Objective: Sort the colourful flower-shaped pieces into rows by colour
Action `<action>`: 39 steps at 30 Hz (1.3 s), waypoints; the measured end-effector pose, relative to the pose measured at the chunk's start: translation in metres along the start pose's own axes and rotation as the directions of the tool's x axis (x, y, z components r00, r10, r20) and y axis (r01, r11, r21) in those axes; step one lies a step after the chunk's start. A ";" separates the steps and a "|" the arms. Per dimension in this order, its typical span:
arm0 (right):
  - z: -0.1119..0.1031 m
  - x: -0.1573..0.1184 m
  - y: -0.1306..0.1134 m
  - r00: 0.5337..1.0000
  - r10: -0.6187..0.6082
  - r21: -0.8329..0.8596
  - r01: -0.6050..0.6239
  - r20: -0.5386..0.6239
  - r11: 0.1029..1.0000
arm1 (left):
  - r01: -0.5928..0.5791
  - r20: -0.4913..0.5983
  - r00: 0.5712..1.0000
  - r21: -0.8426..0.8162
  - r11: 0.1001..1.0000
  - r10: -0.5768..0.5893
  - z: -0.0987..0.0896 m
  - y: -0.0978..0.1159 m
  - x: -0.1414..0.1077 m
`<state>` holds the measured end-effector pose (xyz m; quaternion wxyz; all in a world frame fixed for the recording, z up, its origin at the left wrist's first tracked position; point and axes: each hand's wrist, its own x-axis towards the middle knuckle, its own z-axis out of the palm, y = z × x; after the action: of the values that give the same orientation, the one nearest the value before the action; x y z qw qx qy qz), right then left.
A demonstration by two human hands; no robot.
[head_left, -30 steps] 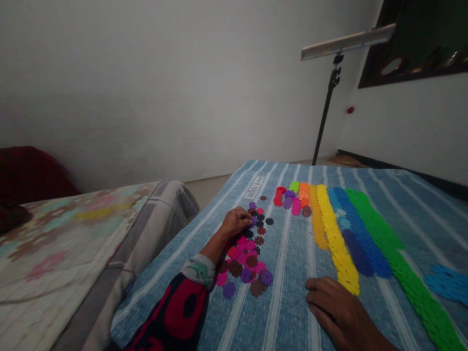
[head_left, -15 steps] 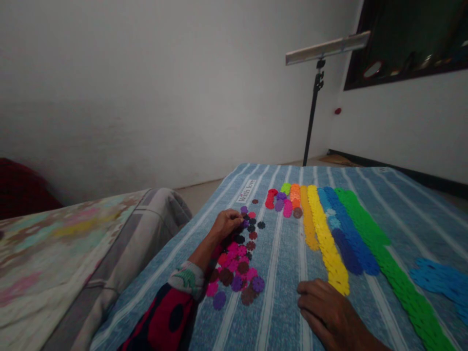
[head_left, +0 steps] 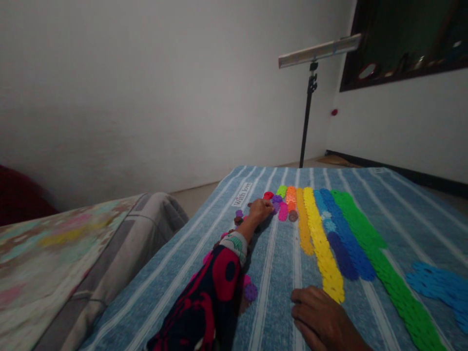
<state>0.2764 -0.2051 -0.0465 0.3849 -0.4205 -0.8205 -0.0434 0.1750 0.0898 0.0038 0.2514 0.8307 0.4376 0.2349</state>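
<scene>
My left hand is closed, its fingertips at the short row of purple discs; it pinches something too hidden to name. Red discs lie just beyond it and pink ones to its right. Beneath and beside my left forearm, a loose pile of pink, brown and purple flower-shaped discs is mostly covered. My right hand rests on the striped cloth with its fingers bent together, left of the yellow row; what is under its fingers is hidden.
Orange, blue and green rows run along the striped cloth. Light blue discs lie at the right. A patterned bed cover is on the left. Behind stands a black pole bearing a long panel.
My left hand has moved right and away from me, from the loose pile to the purple discs, and my forearm now covers much of the pile. The view has shifted slightly.
</scene>
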 end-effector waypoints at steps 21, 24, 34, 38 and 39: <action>-0.001 -0.002 0.001 1.000 -0.001 0.016 0.001 0.013 1.000 | 0.367 -0.133 0.929 0.196 0.909 -0.347 -0.086 -0.054 -0.017; -0.003 -0.001 0.001 1.000 -0.014 0.006 0.014 0.001 1.000 | 0.387 -0.136 0.921 0.208 0.898 -0.365 -0.089 -0.060 -0.023; -0.005 0.003 -0.002 1.000 -0.001 -0.002 0.001 -0.001 1.000 | 0.406 -0.142 0.912 0.169 0.898 -0.386 -0.087 -0.065 -0.026; -0.006 0.003 -0.002 1.000 -0.009 0.008 0.009 -0.010 1.000 | 0.399 -0.106 0.917 0.168 0.901 -0.386 -0.084 -0.064 -0.019; -0.006 0.003 -0.002 1.000 -0.008 0.010 0.008 -0.010 1.000 | 0.395 -0.103 0.918 0.165 0.904 -0.383 -0.083 -0.065 -0.017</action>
<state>0.2770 -0.2070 -0.0399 0.3909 -0.4153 -0.8203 -0.0431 0.0761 0.1244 0.0237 0.2011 0.7377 0.6225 0.1670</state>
